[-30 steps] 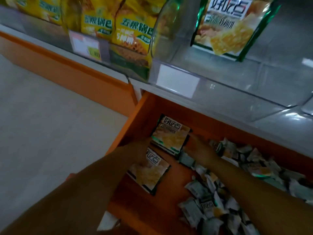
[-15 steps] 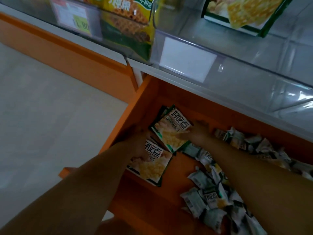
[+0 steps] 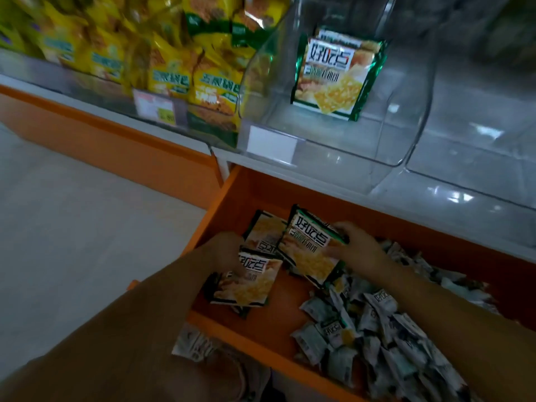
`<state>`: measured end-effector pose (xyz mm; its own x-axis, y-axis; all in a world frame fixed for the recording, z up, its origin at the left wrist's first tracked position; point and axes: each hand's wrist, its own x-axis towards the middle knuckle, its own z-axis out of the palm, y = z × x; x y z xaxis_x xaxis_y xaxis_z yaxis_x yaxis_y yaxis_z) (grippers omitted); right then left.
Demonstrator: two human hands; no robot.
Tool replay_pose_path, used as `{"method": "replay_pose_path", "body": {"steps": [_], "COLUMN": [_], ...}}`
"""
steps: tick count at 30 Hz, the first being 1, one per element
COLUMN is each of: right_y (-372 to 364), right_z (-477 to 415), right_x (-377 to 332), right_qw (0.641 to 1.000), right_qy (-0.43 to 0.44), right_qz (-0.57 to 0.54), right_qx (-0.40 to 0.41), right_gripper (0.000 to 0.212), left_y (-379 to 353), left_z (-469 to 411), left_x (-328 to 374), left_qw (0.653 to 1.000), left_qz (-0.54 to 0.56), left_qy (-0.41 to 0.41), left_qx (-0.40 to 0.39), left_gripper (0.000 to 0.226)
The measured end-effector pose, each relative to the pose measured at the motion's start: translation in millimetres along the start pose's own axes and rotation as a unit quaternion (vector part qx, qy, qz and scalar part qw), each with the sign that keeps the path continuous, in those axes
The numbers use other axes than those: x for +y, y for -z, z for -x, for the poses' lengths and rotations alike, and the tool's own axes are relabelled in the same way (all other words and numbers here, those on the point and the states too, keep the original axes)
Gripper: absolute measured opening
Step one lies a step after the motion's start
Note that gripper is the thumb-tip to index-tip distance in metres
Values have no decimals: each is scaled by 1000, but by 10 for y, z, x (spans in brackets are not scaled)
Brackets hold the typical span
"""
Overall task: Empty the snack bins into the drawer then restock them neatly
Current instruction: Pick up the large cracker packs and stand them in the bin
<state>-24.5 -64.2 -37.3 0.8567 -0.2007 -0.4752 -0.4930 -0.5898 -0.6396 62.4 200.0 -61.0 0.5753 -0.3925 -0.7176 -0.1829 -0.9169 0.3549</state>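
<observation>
The orange drawer [image 3: 282, 316] is standing pulled open under the white shelf [image 3: 290, 167], holding a few cracker packets [image 3: 246, 285] at its left end and a loose heap of small wrapped snacks [image 3: 377, 338] along its right. The shelf is carrying a clear bin [image 3: 406, 134] with more of those packets standing inside, and yellow bags [image 3: 174, 74] are crowding the space to its left. One small wrapper [image 3: 191, 343] is lying on the pale floor [image 3: 72, 227] just beside the drawer's front wall.

My bare forearms reach forward and down, drawing close together. My left hand [image 3: 227, 253] curls its fingers over a corner of the near packet [image 3: 249, 288]. My right hand [image 3: 359, 250] pinches the far packet [image 3: 307, 253], thumb on its face.
</observation>
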Motion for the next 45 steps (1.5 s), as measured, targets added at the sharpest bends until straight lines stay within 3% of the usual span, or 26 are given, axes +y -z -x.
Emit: {"method": "replay_pose_path", "body": {"steps": [6,16,23,29,35,37,38,40,42,43,45], "right_y": [584,1454,1524,1448,1489,1464,1441,1378,1304,1275,1294], "right_z": [607,858,-43,-946,-1043,-1003,-936,-623,-126,94,294], "right_x": [-561,-1406,-1778,-1734,-1781,-1826,-1860,-1970,-2090,-2112,-2053], "right_qw": [981,931,930,952,863,849,861,925,966,965,949], "right_qy": [166,258,251,132,84,99,128,212,250,263,311], "right_qz": [48,-22,58,162,378,389,348,165,20,4,29], "right_qx": [85,256,263,224,325,343,349,270,71,-7,-36], "right_gripper": [45,41,42,48,44,49,51,49,45,40,30], "left_y": [637,1287,1599,1698,1689,1694,1699,1699,1698,1700,1692], "left_z": [784,1451,1255,1149,1108,1115,1121,1136,1163,1172,1179], "left_x": [387,746,677,645,661,666,671,673,680,687,733], "left_qw": [983,902,901,896,871,866,864,858,848,844,830], "left_qz": [18,151,134,200,283,288,290,301,326,336,359], "left_qy": [-102,-187,-192,-214,-235,-250,-255,-259,-261,-264,-274], "left_qx": [152,359,366,334,325,323,323,327,326,325,328], "left_gripper": [60,51,57,54,48,43,41,40,41,42,51]}}
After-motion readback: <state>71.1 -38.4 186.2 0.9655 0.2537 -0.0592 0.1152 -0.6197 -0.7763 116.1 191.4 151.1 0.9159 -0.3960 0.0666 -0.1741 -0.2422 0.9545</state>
